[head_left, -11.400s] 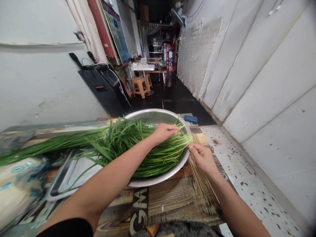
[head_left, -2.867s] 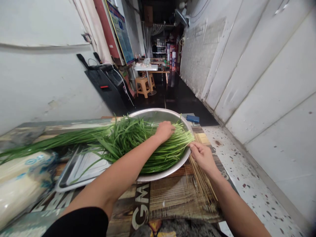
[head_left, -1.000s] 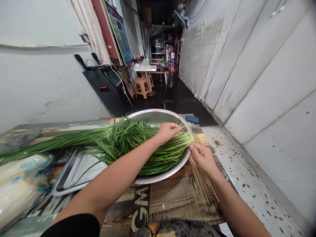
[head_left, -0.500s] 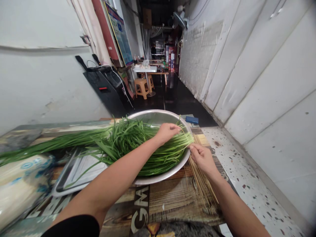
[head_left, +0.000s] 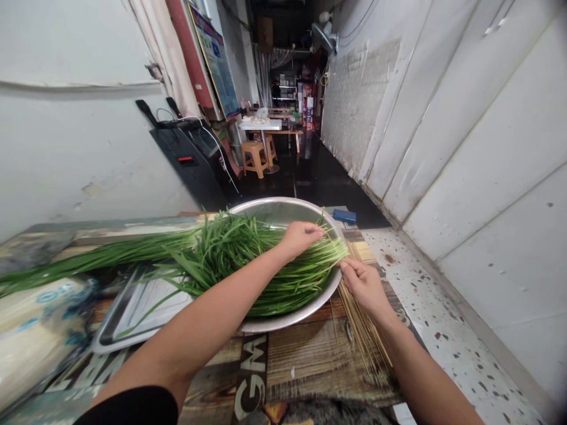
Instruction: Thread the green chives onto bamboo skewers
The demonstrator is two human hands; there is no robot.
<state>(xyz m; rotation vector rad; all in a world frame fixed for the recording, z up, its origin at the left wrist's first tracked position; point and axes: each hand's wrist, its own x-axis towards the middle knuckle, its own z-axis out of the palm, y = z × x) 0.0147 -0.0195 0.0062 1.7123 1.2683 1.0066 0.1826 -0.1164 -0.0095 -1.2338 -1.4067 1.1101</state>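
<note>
Since 2.9 s ago, the left hand [head_left: 302, 238] has shifted toward the stem ends of the greens [head_left: 283, 290], lying in the basin [head_left: 286, 323]. It and the right hand [head_left: 364, 282] are curled, holds unclear; light fingertips should spare stems.

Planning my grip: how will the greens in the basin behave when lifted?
The greens likely flop at the leafy end, whose blades bend and tangle in the basin. Pale ends lie straighter, so perhaps stiffer. Crossing blades may snag.

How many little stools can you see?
2: the front stool near the white table, and the back stool behind it, partly hidden. More could be hidden farther back.
</note>
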